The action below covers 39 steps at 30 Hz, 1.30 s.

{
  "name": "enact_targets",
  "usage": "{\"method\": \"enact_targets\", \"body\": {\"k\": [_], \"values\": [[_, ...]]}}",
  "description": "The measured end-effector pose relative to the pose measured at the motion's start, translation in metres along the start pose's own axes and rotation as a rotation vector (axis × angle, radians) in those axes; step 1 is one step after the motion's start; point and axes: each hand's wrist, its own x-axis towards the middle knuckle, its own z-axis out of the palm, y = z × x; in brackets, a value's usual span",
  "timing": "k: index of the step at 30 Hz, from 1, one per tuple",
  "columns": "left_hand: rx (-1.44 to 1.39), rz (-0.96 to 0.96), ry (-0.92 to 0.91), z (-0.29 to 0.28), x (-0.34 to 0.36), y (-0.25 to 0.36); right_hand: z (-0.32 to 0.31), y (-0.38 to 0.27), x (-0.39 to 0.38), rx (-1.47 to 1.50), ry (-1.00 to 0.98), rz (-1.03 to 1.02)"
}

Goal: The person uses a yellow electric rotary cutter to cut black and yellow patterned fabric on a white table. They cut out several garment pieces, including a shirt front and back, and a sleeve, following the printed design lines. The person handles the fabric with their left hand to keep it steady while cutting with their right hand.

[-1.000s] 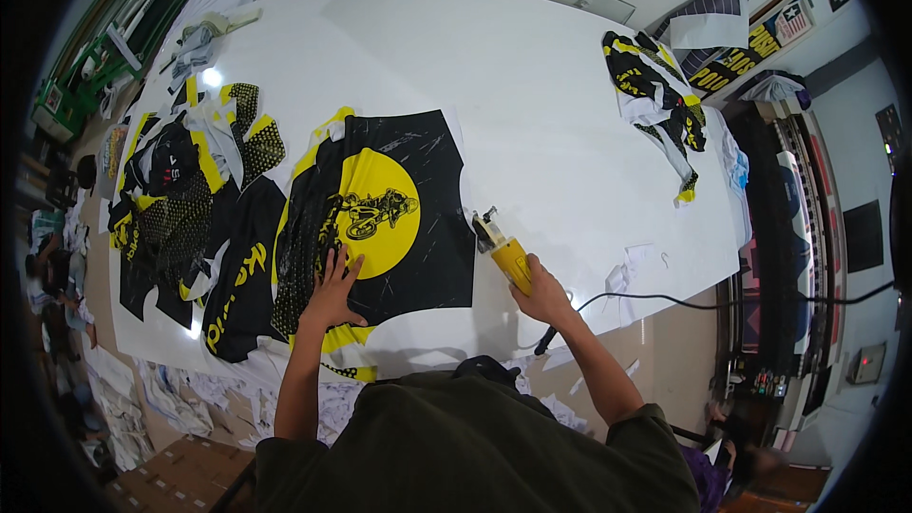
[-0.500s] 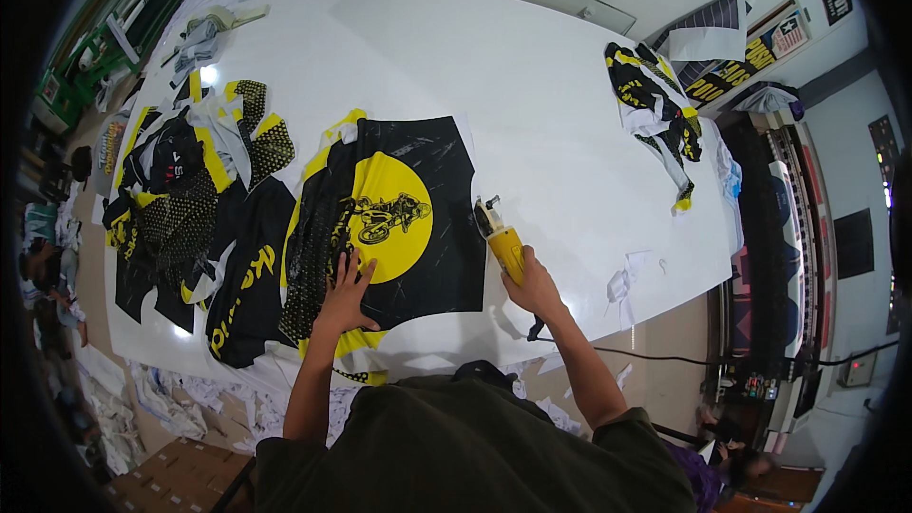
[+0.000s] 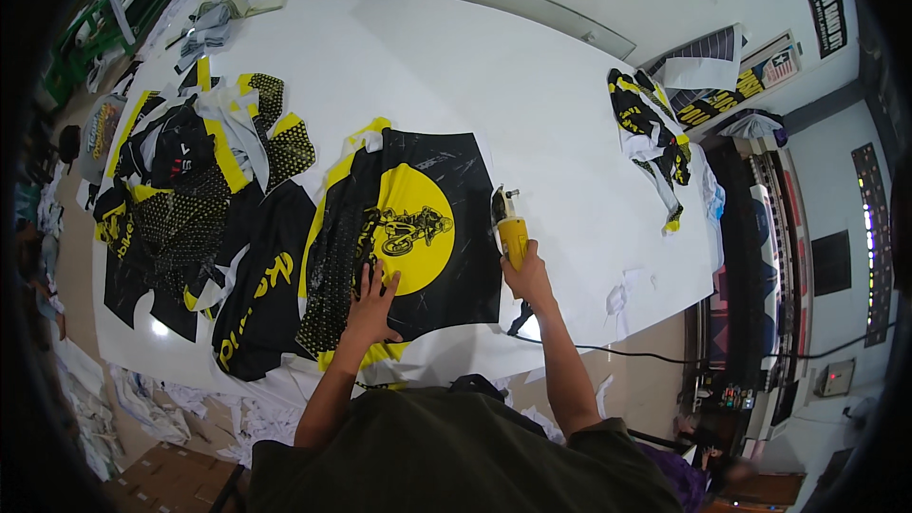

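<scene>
On the white bench [image 3: 456, 66], near its front edge, lies a black fabric panel [image 3: 408, 247] printed with a big yellow circle and a motorbike figure. The left hand [image 3: 372, 309] presses flat on its lower part, fingers spread, gripping nothing. The right hand [image 3: 528, 277] has its grip clamped on a yellow electric cutter [image 3: 510, 228], standing at the panel's right edge, cord trailing off the bench. More black-and-yellow cut pieces [image 3: 190, 199] lie piled to the left, another heap [image 3: 651, 128] well apart at right.
</scene>
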Motion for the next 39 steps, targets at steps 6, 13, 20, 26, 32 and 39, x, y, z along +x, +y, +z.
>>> {"method": "enact_targets", "body": {"k": [6,13,20,26,32,39], "values": [[0.004,-0.008,-0.019,-0.001,0.0,0.0,0.022,-0.01,0.022,-0.015,0.073,0.068],[0.0,0.016,0.0,-0.001,-0.001,-0.002,0.034,-0.035,0.054,0.003,0.145,0.162],[0.033,0.034,-0.021,-0.003,-0.004,-0.009,0.018,0.006,0.055,-0.031,0.093,0.067],[0.052,0.028,-0.053,-0.004,-0.007,-0.013,-0.014,0.025,0.022,-0.063,-0.036,-0.021],[0.046,0.017,-0.05,-0.008,-0.008,-0.007,-0.026,0.029,0.046,-0.073,-0.07,-0.055],[-0.021,-0.014,-0.05,-0.011,-0.01,-0.002,-0.029,0.03,0.071,-0.045,-0.091,-0.122]]}}
